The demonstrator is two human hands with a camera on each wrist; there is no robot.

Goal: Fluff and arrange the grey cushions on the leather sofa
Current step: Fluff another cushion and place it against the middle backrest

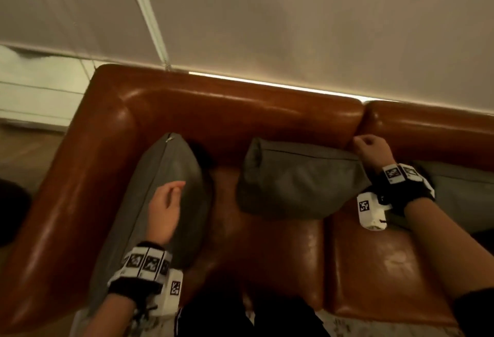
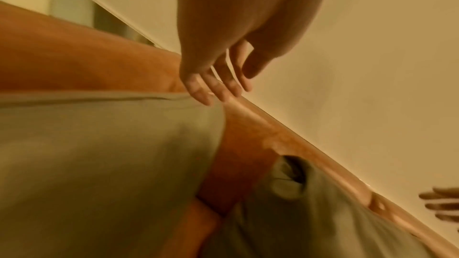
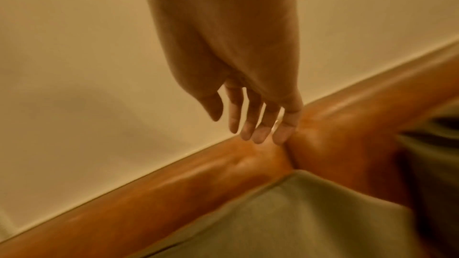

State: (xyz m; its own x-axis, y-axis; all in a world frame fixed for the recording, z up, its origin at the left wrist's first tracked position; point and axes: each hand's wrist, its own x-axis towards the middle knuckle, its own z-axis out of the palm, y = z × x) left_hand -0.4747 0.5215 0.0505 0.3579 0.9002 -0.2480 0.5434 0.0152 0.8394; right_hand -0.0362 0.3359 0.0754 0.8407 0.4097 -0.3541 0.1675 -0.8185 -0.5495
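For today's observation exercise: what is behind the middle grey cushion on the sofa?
Behind the middle grey cushion rises the brown leather sofa backrest. The right hand is at its top right corner. The backrest's lower part is covered.

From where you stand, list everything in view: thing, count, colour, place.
sofa: one, shiny brown leather, along the wall, two back sections meeting at a seam.
grey cushions: three. left cushion propped in the armrest corner; middle cushion leaning on the backrest; third cushion partly hidden at the right edge.
wall: one, beige, behind the sofa.
white strip: one, running down the wall to the sofa back.
wrist bands with printed markers: two, black and white, one on each wrist.
left hand: fingers relaxed, over the left cushion.
right hand: fingers loose, by the middle cushion's top right corner.
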